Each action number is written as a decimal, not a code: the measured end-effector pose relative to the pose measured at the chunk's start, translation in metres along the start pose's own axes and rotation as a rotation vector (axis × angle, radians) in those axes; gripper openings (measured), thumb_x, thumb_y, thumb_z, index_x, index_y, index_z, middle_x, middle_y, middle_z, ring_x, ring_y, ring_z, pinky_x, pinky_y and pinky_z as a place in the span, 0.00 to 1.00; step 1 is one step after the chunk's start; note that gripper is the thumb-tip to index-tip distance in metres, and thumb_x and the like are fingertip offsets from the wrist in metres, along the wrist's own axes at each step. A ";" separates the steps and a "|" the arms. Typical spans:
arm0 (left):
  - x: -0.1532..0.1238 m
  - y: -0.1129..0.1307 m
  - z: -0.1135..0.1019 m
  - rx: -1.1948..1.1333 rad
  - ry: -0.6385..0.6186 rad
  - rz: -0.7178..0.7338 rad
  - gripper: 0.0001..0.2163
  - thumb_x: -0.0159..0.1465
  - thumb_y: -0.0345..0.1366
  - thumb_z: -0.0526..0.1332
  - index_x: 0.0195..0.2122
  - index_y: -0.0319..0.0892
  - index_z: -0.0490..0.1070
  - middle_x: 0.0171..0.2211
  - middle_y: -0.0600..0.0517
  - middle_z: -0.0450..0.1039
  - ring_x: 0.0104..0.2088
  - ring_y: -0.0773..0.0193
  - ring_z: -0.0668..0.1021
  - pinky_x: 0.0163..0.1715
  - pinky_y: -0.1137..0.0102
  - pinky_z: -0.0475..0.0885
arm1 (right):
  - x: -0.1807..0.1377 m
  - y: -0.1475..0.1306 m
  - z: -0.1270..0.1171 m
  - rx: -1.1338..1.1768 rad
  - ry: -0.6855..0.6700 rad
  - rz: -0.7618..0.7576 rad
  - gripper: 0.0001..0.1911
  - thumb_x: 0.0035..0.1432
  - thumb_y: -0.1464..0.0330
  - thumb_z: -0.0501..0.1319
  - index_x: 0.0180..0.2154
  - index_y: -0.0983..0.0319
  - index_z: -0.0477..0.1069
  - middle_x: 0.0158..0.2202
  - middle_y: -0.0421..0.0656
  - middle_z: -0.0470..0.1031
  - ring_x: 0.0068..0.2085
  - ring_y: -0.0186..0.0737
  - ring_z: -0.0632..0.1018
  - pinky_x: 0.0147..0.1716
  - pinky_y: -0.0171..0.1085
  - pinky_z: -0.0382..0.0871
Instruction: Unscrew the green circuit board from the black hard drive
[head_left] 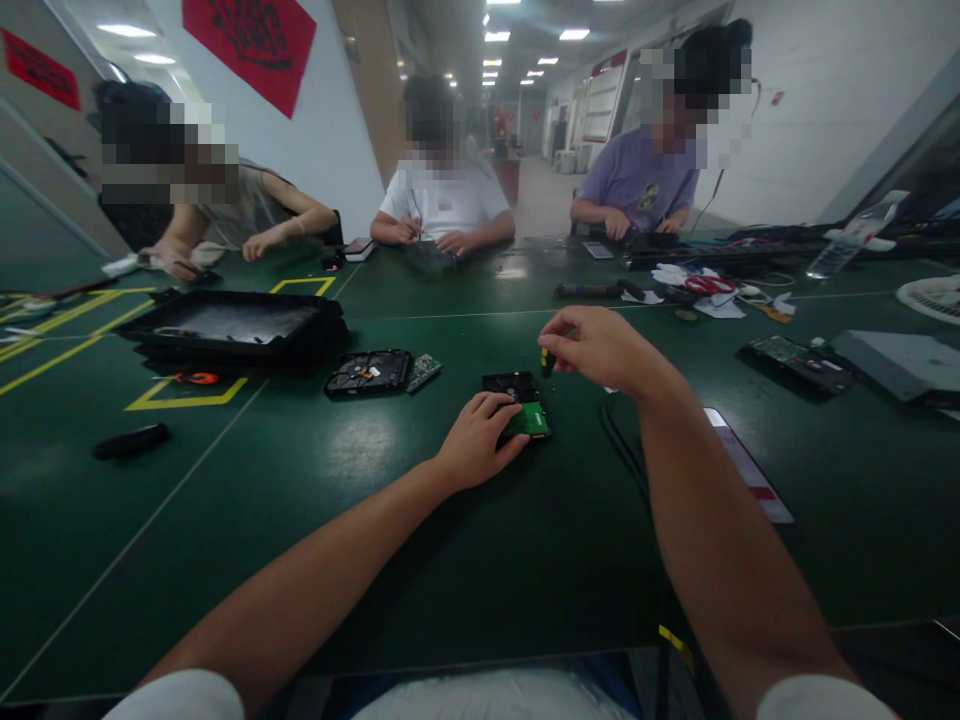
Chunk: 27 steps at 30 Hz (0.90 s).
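Note:
A black hard drive (pixel 513 384) with a green circuit board (pixel 535 420) lies flat on the table in front of me. My left hand (pixel 480 440) grips its near left side, fingers across the board and thumb along the near edge. Just above the drive's right side, my right hand (pixel 592 345) pinches a yellow and black screwdriver (pixel 547 360), pointing down; its tip is too small to make out. To the left lie an opened hard drive (pixel 369 372) and a loose circuit board (pixel 424 372) touching or close beside it.
Black stacked trays (pixel 240 325) and a black-handled tool (pixel 131 441) are on the left. A phone (pixel 746 465) and a cable (pixel 624 440) lie by my right forearm. Farther right are another drive (pixel 799 365), a grey metal box (pixel 896 365) and a bottle (pixel 855 240). Three people sit opposite.

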<state>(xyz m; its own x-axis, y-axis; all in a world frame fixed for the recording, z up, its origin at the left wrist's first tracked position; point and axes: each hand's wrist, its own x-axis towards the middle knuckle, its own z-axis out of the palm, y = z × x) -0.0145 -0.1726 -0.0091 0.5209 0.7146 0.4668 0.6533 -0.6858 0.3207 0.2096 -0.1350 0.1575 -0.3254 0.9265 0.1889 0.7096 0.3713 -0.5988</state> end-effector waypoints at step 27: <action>-0.001 -0.001 0.000 -0.026 0.004 -0.005 0.20 0.72 0.47 0.63 0.61 0.46 0.73 0.59 0.42 0.72 0.61 0.46 0.72 0.62 0.45 0.72 | -0.002 -0.006 0.003 0.072 -0.018 0.034 0.05 0.68 0.69 0.64 0.45 0.61 0.76 0.42 0.47 0.84 0.31 0.37 0.83 0.34 0.35 0.75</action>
<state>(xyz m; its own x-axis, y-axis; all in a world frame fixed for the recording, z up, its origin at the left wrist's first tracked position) -0.0154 -0.1721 -0.0100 0.5153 0.7177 0.4684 0.6413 -0.6854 0.3448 0.2042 -0.1394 0.1589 -0.3132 0.9371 0.1540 0.6737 0.3335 -0.6595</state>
